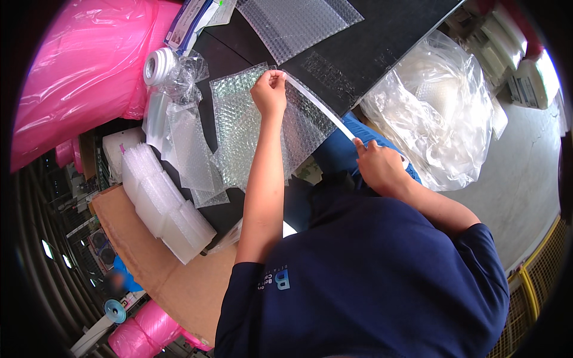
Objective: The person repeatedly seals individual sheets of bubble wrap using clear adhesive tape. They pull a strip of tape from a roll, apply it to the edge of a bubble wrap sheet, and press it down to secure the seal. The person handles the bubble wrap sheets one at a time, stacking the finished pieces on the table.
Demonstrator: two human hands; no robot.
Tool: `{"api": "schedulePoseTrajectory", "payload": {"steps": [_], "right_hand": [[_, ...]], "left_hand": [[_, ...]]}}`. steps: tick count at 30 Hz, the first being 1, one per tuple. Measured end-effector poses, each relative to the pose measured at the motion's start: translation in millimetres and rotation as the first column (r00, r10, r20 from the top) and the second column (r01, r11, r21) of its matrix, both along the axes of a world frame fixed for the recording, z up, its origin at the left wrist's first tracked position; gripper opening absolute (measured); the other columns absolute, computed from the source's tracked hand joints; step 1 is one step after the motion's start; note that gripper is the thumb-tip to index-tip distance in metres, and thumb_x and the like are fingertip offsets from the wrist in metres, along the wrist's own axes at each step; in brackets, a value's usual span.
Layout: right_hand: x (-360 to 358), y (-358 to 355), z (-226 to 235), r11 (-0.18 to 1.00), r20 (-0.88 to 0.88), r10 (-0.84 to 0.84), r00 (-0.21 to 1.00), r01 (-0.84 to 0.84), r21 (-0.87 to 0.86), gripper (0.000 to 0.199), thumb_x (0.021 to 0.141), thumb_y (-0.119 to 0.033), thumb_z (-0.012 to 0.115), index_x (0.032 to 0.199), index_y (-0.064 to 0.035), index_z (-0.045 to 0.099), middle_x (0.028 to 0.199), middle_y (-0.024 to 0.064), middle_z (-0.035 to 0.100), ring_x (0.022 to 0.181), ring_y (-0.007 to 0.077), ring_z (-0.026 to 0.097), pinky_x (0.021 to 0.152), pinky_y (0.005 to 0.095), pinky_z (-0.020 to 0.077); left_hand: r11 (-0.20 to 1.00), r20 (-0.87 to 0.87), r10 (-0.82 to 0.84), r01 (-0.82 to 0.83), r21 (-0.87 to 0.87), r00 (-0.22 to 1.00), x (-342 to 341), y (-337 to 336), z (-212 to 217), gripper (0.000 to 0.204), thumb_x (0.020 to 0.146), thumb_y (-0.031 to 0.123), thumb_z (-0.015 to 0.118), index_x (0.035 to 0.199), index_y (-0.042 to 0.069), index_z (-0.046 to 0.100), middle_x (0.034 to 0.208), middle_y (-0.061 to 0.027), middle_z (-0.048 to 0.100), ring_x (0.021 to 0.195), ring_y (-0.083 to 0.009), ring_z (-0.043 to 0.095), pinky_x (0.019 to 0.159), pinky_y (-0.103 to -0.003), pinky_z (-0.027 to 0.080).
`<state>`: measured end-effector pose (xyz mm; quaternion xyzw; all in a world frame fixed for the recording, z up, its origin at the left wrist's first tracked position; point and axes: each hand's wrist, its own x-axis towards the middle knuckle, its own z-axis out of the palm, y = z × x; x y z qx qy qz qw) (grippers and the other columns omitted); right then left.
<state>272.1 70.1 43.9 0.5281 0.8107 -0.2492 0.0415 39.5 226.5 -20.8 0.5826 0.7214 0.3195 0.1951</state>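
I'm holding a white strip (319, 106) across bubble wrap (230, 113), left grip (271, 90) pinching its tip, right grip (379, 166) clasping it lower.

Black table (394, 27) — clear bubble-wrap sheets (236, 119) lying on it.

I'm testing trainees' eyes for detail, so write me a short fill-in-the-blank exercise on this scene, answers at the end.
1. The narrow strip stretched between the left hand and the right hand is coloured ____.
2. Of the two hands, the one closer to the large clear plastic bag is the ____ hand.
3. The big bundle at the upper left is coloured ____.
4. The person's dark blue shirt has ____ sleeves.

Missing words: white; right; pink; short.
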Motion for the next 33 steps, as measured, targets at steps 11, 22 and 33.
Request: {"api": "schedulePoseTrajectory", "payload": {"steps": [11, 22, 33], "right_hand": [[0, 1, -11, 0.999, 0.002, 0.018, 1.000, -0.017, -0.031, 0.036, 0.087, -0.007, 0.044, 0.121, 0.0043, 0.046, 0.083, 0.0154, 0.059, 0.066, 0.0252, 0.063, 0.049, 0.0329, 0.0493], [-1, 2, -26, 0.995, 0.039, 0.012, 0.999, -0.008, -0.096, 0.040, 0.087, -0.007, 0.043, 0.125, 0.0011, 0.045, 0.088, 0.0146, 0.058, 0.067, 0.0238, 0.063, 0.049, 0.0320, 0.0489], [13, 69, 2, 0.987, -0.442, -0.100, 0.892, 0.033, -0.155, 0.027, 0.078, -0.012, 0.058, 0.104, -0.0084, 0.064, 0.078, 0.0157, 0.063, 0.072, 0.0303, 0.062, 0.062, 0.0371, 0.0491]], "left_hand": [[0.991, -0.017, 0.000, 0.002, 0.135, 1.000, 8, -4, 0, 0.007, 0.077, 0.009, 0.066, 0.078, 0.003, 0.062, 0.076, -0.0070, 0.062, 0.063, -0.0179, 0.062, 0.058, -0.030, 0.048], [0.890, -0.365, -0.435, 0.332, -0.311, 0.823, 31, -54, 16, 0.126, 0.053, 0.066, 0.070, 0.135, -0.012, 0.015, 0.143, -0.0288, 0.009, 0.135, -0.0388, 0.010, 0.102, -0.063, 0.008], [0.979, -0.303, -0.086, 0.137, 0.150, 0.949, 26, -81, 4, 0.064, 0.067, 0.048, 0.071, 0.109, 0.005, 0.049, 0.107, -0.0165, 0.047, 0.092, -0.0278, 0.046, 0.076, -0.045, 0.037]]}}
